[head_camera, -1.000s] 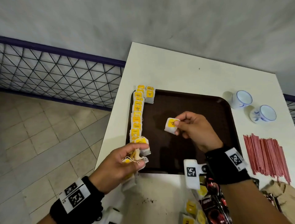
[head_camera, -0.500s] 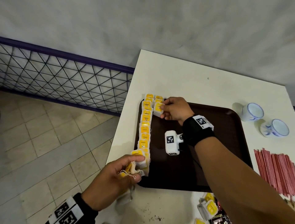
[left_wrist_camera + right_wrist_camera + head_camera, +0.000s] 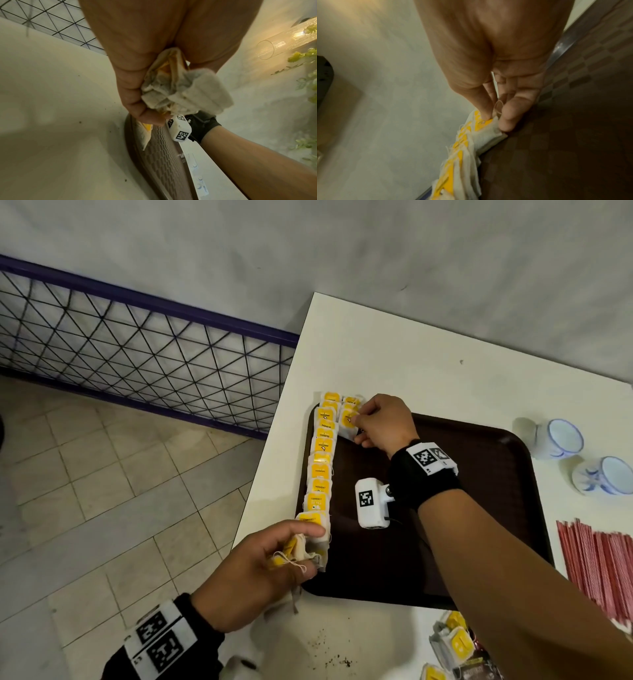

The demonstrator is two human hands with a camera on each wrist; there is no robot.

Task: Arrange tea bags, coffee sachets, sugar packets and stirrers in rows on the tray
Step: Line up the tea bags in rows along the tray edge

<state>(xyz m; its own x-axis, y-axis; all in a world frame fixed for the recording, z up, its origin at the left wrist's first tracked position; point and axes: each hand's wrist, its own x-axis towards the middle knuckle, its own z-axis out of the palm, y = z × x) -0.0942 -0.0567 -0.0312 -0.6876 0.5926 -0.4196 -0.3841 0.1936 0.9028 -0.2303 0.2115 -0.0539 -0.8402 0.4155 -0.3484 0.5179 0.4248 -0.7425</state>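
At the far left corner of the tray (image 3: 496, 467), the right hand (image 3: 383, 422) pinches a tea bag (image 3: 347, 424) between thumb and fingertips and holds it down on the tray surface, just beside the long row. This bag touches two others behind it, forming the start of a second, short row (image 3: 351, 405). Right wrist view: thumb on the yellow tag, fingers (image 3: 510, 116) against the white edge of the bag; picture blurred.

Along the tray's left edge runs the first row of tea bags (image 3: 322, 460), overlapping one another, yellow tags up, from far corner to near corner.

At the near left corner of the tray, the left hand (image 3: 253, 570) is curled round a bunch of tea bags (image 3: 185, 92), strings loose over the fingers. Its forefinger lies extended over the nearest bag of the row. Left wrist view confirms several bags clamped in the fist.

Tray is dark brown and sits on the white table (image 3: 411, 357). At the table's right edge: red stirrers (image 3: 603, 563) in a flat bundle, off the tray. Two white-and-blue cups (image 3: 582, 453) lie on their sides near the tray's far right corner. At the table's near edge: more tea bags (image 3: 452, 638) and dark sachets (image 3: 476, 671), partly hidden by the right forearm.
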